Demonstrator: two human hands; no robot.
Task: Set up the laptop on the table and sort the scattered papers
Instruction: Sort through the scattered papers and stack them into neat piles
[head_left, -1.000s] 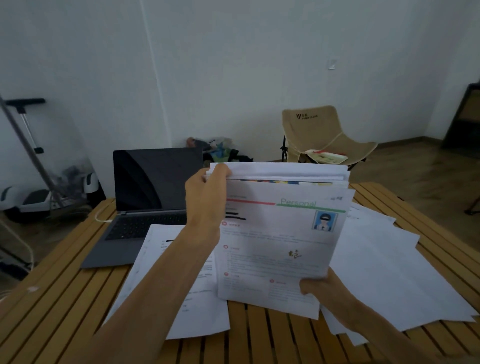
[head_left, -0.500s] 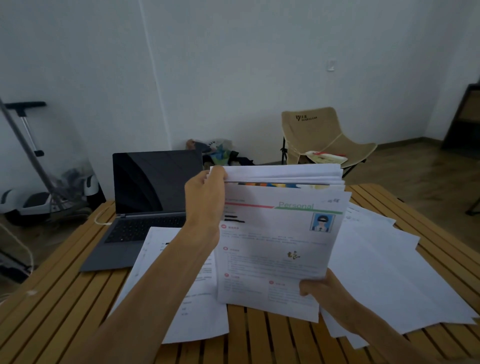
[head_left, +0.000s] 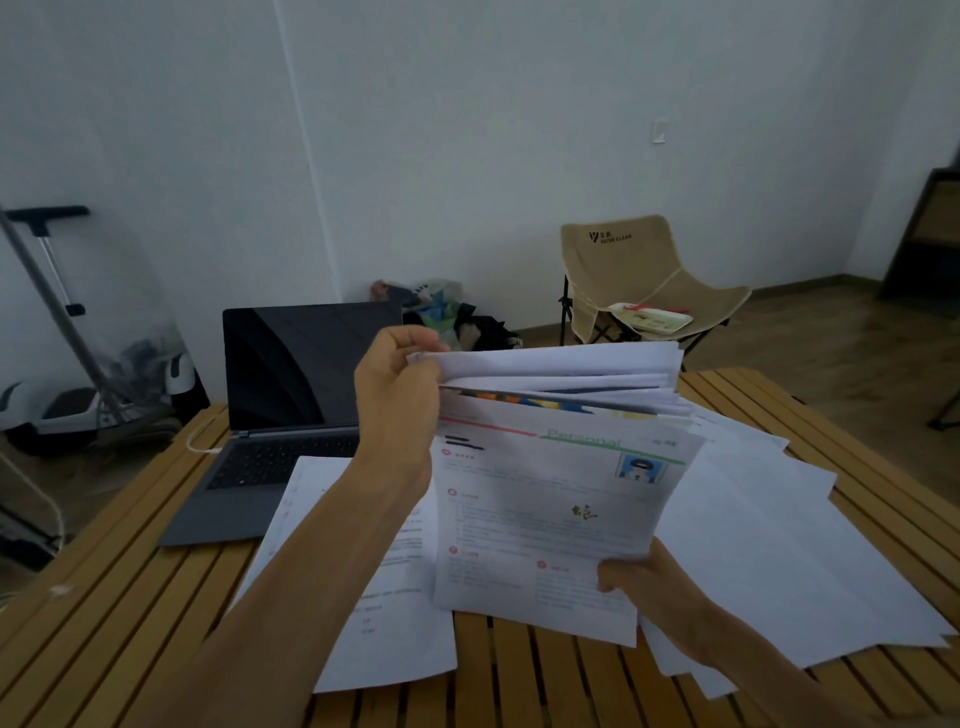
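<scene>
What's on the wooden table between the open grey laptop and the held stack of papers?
In the head view, a printed white sheet lies there, crossed by the left hand's forearm.

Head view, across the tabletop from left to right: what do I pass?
Open laptop → printed sheet lying flat beside it → left hand pinching the stack's top corner → held paper stack → right hand at its lower edge → loose blank sheets spread to the right.

Sparse home rm: slatted wood table (head_left: 130, 623), folding camp chair (head_left: 634, 275), wood floor.
</scene>
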